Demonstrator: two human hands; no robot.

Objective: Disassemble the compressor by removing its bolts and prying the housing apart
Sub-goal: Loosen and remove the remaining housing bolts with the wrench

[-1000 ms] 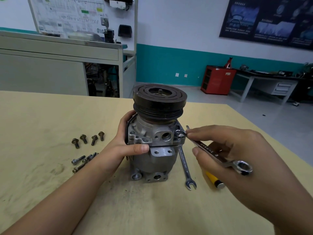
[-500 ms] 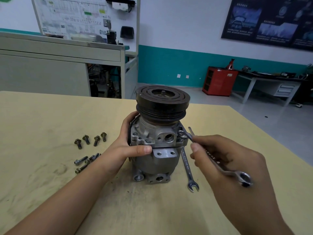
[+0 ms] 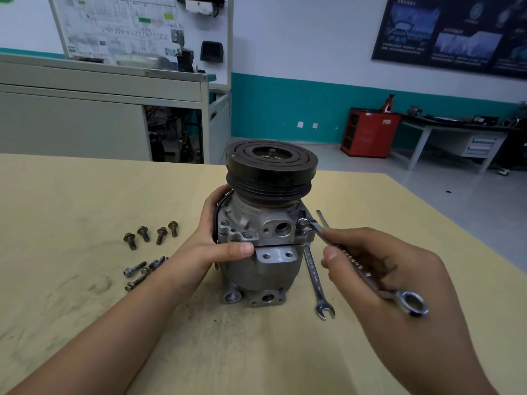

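A: While the compressor [image 3: 265,243] stands upright on the worktop [image 3: 85,195], pulley [image 3: 271,166] on top, how do the hands sit in the head view?
B: Left hand [image 3: 211,252]: fingers [image 3: 242,249] grasping the housing's left side, thumb across the front seam. Right hand [image 3: 385,269]: fingers [image 3: 330,255] pinching a combination wrench [image 3: 359,266], its far end on the housing's upper right corner.
A: Loose items?
B: Second wrench [image 3: 316,280] just right of the base; bolts [image 3: 151,233] lying to the left.

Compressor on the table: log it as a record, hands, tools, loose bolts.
compressor: upright on table, pulley on top
left hand: grips compressor's left side, thumb across the front
right hand: holds wrench, far end at compressor's upper right corner
spare wrench: flat on table, right of compressor
loose bolts: two groups, left of compressor
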